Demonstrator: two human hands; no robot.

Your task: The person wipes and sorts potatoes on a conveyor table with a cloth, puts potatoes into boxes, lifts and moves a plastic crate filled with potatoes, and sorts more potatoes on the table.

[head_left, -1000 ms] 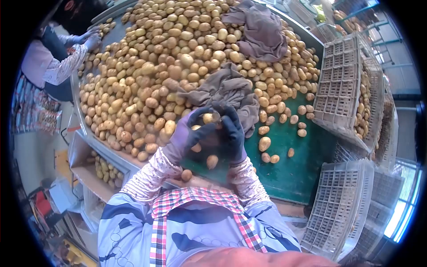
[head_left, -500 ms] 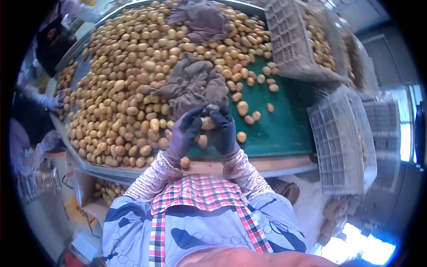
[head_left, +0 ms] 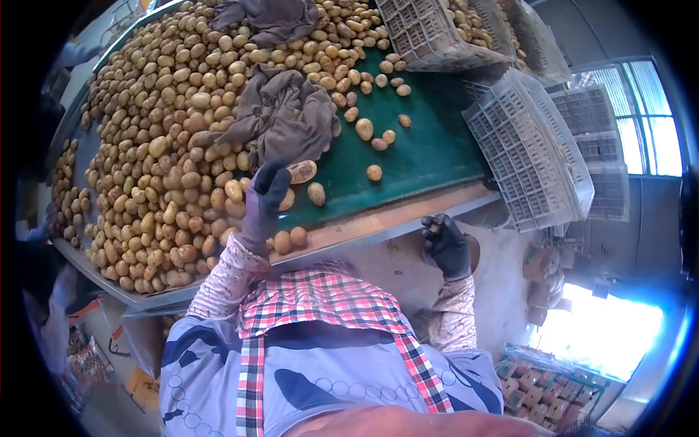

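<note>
My left hand (head_left: 263, 200), in a dark-palmed purple glove, is closed on a potato (head_left: 303, 172) with a brownish mark, over the front of the green table surface. My right hand (head_left: 448, 251), gloved in dark grey, is out past the table's front edge with its fingers curled. Something small and dark shows at its fingertips, too unclear to name. A crumpled grey-brown cloth (head_left: 287, 116) lies just beyond my left hand. Loose potatoes (head_left: 282, 242) rest on the table's front ledge beside my left wrist.
A large heap of potatoes (head_left: 167, 146) covers the left of the green table (head_left: 429, 156). Another cloth (head_left: 269, 18) lies on the heap. Plastic crates (head_left: 528, 153) stand along the right end. A box of packed goods (head_left: 546, 390) sits at lower right. Other people are partly visible at far left.
My hands have parted: the right has swung right and off the table edge, while the left keeps the potato. The view has turned to the right.
</note>
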